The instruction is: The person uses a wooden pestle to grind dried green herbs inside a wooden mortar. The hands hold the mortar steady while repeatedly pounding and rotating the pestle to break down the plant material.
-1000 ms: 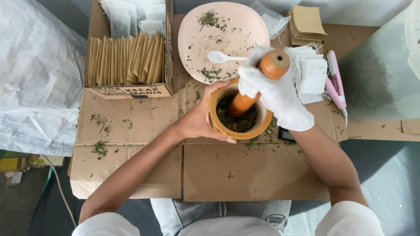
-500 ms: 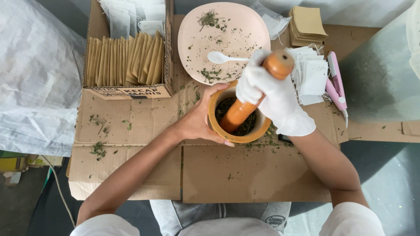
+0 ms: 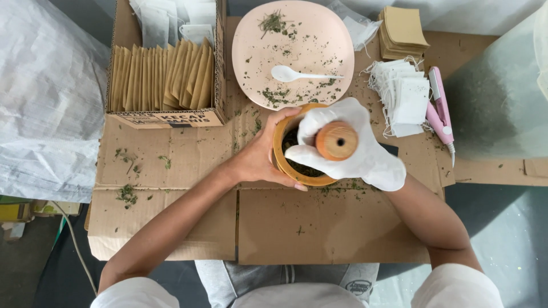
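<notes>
Wooden and pale orange-brown, the pestle (image 3: 337, 140) stands almost straight up toward the camera, so only its round top end shows; its long axis runs down into the mortar (image 3: 302, 177) beneath it. The right hand (image 3: 348, 145), in a white glove, is wrapped fully around the shaft just under that top end, fingers closed on it. The lower end is hidden by the glove and the bowl, so where it meets the contents cannot be told.

The left hand (image 3: 264, 155) is bare and cups the near-left wall of the mortar, thumb along the rim on the far side and fingers curled under the near side, gripping it steady. Both hands touch the same bowl, left hand on the outside, right hand directly above its opening. Dark green crushed leaves (image 3: 297, 166) show inside, between the two hands.

Just beyond the hands lies a pink plate (image 3: 251, 63) with leaf crumbs and a white spoon (image 3: 297, 74). To the right of the right hand sit a stack of white sachets (image 3: 402, 97) and a pink handheld tool (image 3: 439, 111). Everything rests on flattened cardboard (image 3: 319, 228).
</notes>
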